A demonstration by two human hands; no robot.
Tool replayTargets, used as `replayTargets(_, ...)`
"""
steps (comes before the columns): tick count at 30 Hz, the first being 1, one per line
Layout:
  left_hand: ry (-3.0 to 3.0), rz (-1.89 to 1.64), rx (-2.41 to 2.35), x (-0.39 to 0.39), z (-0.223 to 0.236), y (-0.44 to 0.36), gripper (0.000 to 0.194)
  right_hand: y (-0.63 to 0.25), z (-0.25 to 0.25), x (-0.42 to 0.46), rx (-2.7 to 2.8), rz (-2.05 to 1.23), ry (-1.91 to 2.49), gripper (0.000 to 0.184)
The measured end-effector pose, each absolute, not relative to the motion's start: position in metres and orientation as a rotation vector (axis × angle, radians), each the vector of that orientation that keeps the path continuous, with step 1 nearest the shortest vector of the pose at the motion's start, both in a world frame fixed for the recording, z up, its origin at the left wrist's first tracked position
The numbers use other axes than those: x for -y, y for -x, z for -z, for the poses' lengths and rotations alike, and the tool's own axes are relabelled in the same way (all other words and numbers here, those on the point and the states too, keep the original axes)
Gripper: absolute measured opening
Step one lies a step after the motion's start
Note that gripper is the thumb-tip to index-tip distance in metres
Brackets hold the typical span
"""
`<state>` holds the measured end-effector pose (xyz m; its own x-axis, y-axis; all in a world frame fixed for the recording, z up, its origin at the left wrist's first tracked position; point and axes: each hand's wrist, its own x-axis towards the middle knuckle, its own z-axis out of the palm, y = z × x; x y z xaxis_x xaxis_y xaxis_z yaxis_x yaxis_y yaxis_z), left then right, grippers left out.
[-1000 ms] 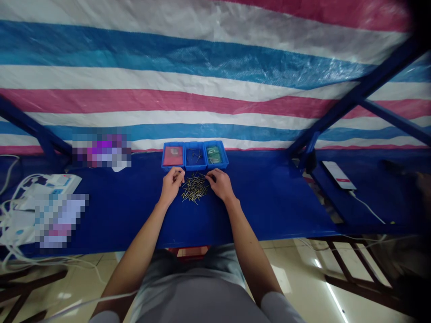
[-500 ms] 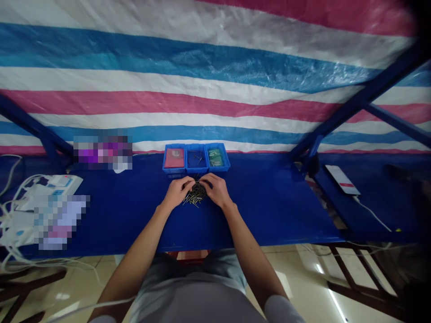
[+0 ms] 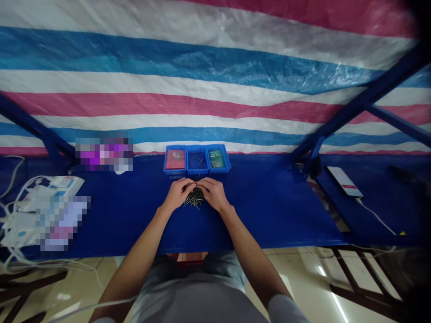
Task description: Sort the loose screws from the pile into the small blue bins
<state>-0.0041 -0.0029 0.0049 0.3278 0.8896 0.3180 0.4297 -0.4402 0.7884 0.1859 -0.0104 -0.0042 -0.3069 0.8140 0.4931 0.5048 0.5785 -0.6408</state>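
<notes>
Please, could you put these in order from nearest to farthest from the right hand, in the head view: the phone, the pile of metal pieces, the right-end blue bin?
From the right hand:
1. Pile of metal pieces: at its fingertips.
2. Right-end blue bin: just beyond the hand.
3. Phone: far to the right.

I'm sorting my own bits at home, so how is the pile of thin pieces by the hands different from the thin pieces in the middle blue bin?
The pile has many pieces heaped together; the bin pieces are few and scattered. The pile sits on the blue table, partly hidden by the left hand and right hand; the bin pieces lie uncovered. Both look thin and metallic.
</notes>
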Motion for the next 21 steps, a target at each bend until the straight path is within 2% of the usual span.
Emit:
replayTargets(6,-2.003,-1.034,-1.154,0.002,-0.005,0.005,0.028,-0.185,0.001,0.012,2.039,-0.436,1.078,0.025)
replayTargets(16,-2.083,-1.138,-1.115,0.005,-0.005,0.002,0.024,-0.18,-0.01,0.017,2.091,-0.449,1.173,0.03)
replayTargets(21,-2.159,-1.157,-1.098,0.006,-0.005,0.002,0.024,-0.176,-0.008,0.017,2.071,-0.418,1.215,0.039)
